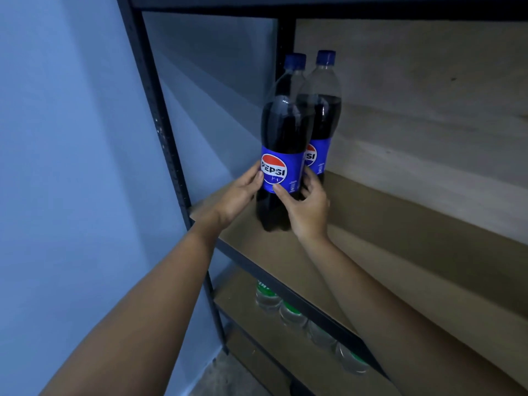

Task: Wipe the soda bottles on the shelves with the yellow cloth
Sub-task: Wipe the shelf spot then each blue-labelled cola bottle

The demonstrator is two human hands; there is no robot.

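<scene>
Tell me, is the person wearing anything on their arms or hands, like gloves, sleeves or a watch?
Nothing shows. The left hand and right hand are bare, with no gloves, and no rings can be made out on the fingers. Both forearms are uncovered as far as the picture's lower edge: no sleeves, watch or wristband in view. The nails look short and unpainted.

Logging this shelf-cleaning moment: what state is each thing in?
Front Pepsi bottle: upright on the shelf, capped, gripped by both hands.
Rear Pepsi bottle: upright, capped, untouched.
Left hand: curled on the front bottle.
Right hand: curled on it too.
Clear bottles: on the lower shelf.
</scene>
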